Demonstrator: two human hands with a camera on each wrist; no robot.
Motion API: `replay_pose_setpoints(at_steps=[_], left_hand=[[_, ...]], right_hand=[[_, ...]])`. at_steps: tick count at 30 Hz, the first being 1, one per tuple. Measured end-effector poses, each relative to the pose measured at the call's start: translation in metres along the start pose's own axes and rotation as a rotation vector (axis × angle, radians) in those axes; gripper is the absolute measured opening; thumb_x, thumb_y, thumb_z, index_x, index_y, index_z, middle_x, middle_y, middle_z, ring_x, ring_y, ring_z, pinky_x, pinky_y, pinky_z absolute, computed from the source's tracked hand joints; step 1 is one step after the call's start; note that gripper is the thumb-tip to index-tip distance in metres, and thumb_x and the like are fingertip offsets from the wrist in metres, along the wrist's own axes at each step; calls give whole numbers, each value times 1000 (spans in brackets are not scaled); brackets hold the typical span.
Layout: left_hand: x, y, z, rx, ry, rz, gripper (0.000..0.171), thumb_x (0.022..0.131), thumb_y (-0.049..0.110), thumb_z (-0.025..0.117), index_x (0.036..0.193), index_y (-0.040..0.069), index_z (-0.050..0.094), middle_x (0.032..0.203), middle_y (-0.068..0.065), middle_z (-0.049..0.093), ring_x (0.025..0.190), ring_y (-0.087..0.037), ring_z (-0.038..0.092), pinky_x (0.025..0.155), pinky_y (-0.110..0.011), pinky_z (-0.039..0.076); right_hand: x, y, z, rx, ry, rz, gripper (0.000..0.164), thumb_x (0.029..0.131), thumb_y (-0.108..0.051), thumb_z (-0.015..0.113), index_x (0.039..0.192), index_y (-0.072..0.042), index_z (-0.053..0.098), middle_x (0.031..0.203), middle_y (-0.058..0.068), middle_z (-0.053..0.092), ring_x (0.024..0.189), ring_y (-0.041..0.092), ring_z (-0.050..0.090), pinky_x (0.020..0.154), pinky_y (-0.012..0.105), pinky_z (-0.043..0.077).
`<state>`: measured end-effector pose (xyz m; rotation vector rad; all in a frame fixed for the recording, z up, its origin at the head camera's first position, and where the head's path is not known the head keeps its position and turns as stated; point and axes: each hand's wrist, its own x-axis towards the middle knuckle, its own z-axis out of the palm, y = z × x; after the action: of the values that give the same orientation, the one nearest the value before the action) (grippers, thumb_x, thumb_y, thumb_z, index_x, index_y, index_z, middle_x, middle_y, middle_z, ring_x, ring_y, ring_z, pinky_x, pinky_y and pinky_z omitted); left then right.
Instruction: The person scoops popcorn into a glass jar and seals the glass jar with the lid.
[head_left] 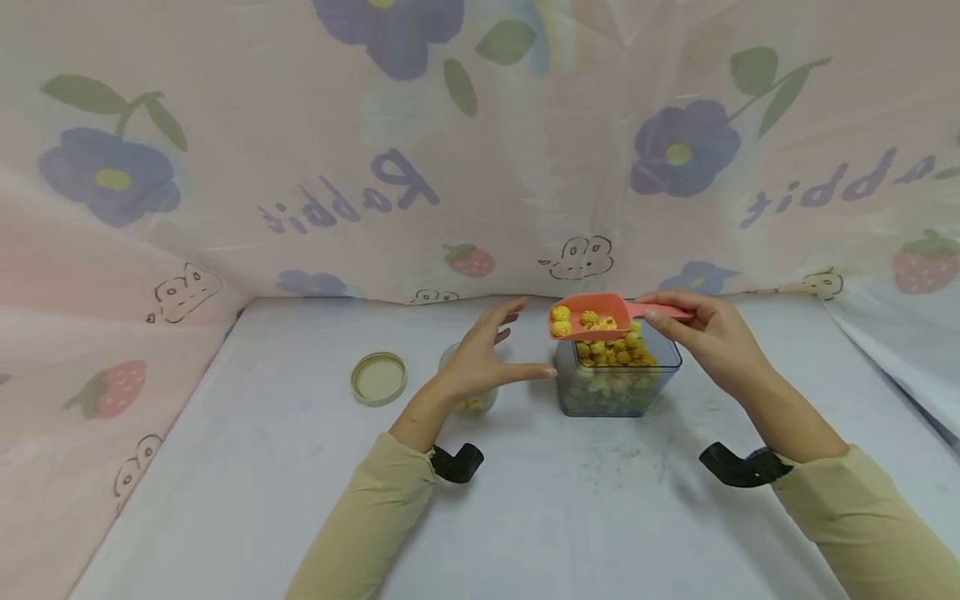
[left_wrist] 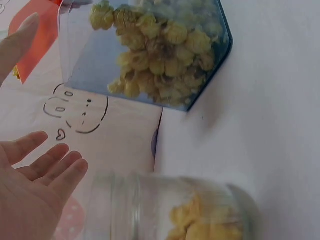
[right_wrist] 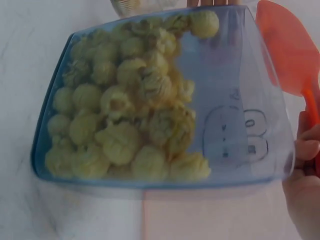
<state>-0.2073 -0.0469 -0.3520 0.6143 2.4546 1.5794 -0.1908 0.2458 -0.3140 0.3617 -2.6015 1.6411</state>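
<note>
The right hand (head_left: 712, 333) pinches the handle of an orange-red plastic scoop (head_left: 619, 312) between thumb and fingers, the fingers lying on the far side of it. The grip is at the handle, probably because that leaves the bowl free for its load: a few balls of yellow popcorn (head_left: 561, 321), some gathered at the left tip. The bowl points left and lies roughly level with its hollow side up, which likely stops the pieces rolling out. It is above the far left part of a clear, blue-tinted square container (head_left: 567, 390), where any dropped piece would probably fall back among the popcorn inside.

The left hand (head_left: 480, 354) holds nothing. Its fingers are loosely spread and its thumb stretches right towards the container, leaving a wide gap between them. It is beside the mouth of a glass jar (left_wrist: 125, 212), seemingly apart from the glass, though the head view half hides the jar behind it.

The jar stands upright on the white table (head_left: 262, 500), just left of the container, with some popcorn in it. Its mouth is uncovered; a round lid (head_left: 378, 379), presumably the jar's, lies farther left, apparently inner face up.
</note>
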Motion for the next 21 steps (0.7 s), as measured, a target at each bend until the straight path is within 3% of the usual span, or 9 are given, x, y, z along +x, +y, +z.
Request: replay_pose_setpoints(at_steps=[8,14,21], left_hand=[[-9,-10,-14,109,38,-26,95,70,34,86,148,19,33,149,-2,37,137,-19,36,114,-38,34],[-16,-18,-23,123,49,-33,95,71,35,85,149,20,33,150,-1,36,137,-22,35,113,-42,34],[-25,-26,-32,117,77,-52,93,72,36,84,148,20,34,149,0,36,137,-22,35,114,-43,33]], right_hand=[[8,-9,14,7,-32,-6,28,95,-23,61,120,-12,65,99,-12,62,88,6,57,76,10,51],[13,-14,24,11,-51,-1,29,95,-24,61,119,-10,64,100,-11,62,89,12,54,76,13,52],[20,-24,40,-24,-75,59,42,93,-32,63,123,-3,60,102,-9,60,87,15,55,73,17,55]])
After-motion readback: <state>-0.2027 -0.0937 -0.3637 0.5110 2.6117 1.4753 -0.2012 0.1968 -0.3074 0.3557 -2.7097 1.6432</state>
